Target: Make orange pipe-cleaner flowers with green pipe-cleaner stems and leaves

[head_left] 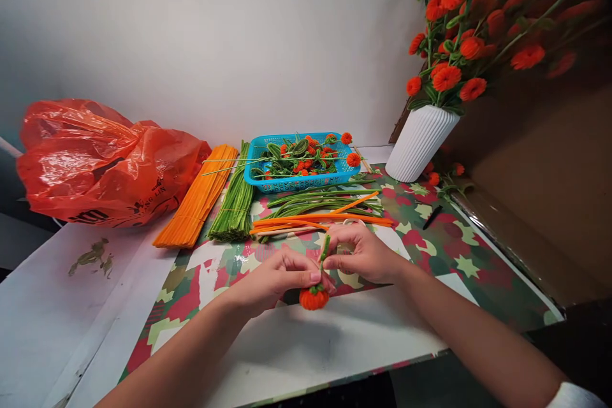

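Note:
An orange pipe-cleaner flower (313, 299) hangs head-down between my hands, over the front part of the table. My left hand (292, 273) pinches it close to the green base of the bloom. Just above, my right hand (357, 252) has its thumb and fingers closed on the green fuzzy stem (325, 248), whose short end points upward. Fingers hide part of the stem. Behind the hands lie loose orange pipe cleaners (363, 219) and loose green pipe cleaners (296, 205).
A blue basket (262, 186) holds several small flowers. Left of it are a green bundle (234, 210), an orange bundle (196, 197) and a red plastic bag (105, 166). A white ribbed vase (418, 143) of orange flowers stands at right, near a black pen-like object (433, 217).

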`<action>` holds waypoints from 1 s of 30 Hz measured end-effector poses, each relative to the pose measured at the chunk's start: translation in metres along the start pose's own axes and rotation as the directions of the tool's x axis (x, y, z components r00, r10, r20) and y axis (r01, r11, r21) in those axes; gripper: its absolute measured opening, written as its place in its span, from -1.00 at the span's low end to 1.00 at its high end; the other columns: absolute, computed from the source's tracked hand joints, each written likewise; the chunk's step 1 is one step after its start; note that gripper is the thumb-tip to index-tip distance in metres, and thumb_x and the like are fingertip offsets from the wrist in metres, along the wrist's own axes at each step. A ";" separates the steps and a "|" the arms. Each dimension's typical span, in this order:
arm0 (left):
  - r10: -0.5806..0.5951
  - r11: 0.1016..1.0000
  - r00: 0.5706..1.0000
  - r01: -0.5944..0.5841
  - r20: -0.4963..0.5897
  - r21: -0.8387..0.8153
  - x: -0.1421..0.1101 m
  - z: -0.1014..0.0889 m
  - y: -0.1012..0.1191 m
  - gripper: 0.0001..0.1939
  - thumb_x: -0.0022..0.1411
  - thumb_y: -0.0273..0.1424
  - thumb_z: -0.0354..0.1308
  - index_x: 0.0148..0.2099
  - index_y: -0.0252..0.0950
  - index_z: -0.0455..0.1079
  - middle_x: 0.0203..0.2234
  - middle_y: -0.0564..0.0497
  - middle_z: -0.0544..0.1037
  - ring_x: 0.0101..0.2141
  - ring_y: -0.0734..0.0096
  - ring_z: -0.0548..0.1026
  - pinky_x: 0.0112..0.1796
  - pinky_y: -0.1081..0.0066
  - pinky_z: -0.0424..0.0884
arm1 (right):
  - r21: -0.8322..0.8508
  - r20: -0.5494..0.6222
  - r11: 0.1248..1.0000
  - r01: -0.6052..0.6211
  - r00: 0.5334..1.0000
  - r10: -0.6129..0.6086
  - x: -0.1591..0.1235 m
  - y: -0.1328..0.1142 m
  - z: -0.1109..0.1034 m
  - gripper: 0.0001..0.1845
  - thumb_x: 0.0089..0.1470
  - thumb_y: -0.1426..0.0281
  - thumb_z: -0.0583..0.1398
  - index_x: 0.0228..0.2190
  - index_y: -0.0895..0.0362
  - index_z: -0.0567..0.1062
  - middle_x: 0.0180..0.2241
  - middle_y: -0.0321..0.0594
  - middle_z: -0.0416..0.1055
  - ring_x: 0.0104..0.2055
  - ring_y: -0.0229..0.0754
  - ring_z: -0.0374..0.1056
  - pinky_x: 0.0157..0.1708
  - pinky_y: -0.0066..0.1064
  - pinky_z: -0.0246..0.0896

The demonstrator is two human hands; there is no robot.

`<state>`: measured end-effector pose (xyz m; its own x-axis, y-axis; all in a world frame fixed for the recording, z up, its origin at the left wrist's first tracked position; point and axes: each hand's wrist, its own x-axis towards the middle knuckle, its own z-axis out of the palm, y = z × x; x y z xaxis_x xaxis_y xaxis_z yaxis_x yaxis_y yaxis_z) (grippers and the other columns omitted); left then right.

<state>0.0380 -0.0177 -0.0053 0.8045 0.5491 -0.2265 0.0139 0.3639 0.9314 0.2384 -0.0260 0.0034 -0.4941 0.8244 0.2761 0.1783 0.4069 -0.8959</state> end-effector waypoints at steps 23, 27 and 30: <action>-0.038 0.979 0.999 0.038 0.002 -0.200 0.002 -0.001 -0.005 -0.73 -0.10 -0.25 0.40 -0.52 -0.34 0.47 -0.49 -0.03 0.53 -0.36 0.36 0.47 -0.25 0.38 0.34 | 0.050 0.018 0.997 0.059 0.998 -0.060 -0.002 0.002 0.004 -0.82 0.10 0.31 0.23 -0.48 0.14 0.50 -0.50 -0.28 0.43 -0.38 -0.25 0.25 -0.24 -0.37 0.13; 0.023 0.999 0.998 -0.024 -0.057 -0.024 0.003 -0.003 -0.002 -0.71 0.01 -0.18 0.32 -0.47 -0.34 0.52 -0.46 -0.06 0.56 -0.35 0.31 0.49 -0.22 0.34 0.36 | 0.128 0.017 0.991 -0.050 0.999 0.048 -0.003 0.005 0.003 -0.78 0.09 0.30 0.23 -0.50 0.17 0.49 -0.51 -0.29 0.39 -0.39 -0.26 0.27 -0.31 -0.41 0.17; 0.302 0.919 0.916 -0.206 -0.264 0.336 0.002 -0.003 0.006 -0.70 0.19 -0.18 0.16 -0.36 -0.32 0.56 -0.34 -0.08 0.59 -0.21 0.23 0.48 -0.11 0.30 0.34 | 0.011 -0.082 0.992 -0.125 0.989 0.125 -0.003 0.002 0.001 -0.86 0.07 0.38 0.24 -0.49 0.16 0.50 -0.47 -0.30 0.39 -0.37 -0.28 0.28 -0.28 -0.43 0.18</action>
<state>0.0379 -0.0119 -0.0012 0.5844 0.8115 -0.0016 0.0469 -0.0318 0.9984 0.2397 -0.0275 0.0002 -0.3965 0.8983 0.1893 0.2291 0.2965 -0.9271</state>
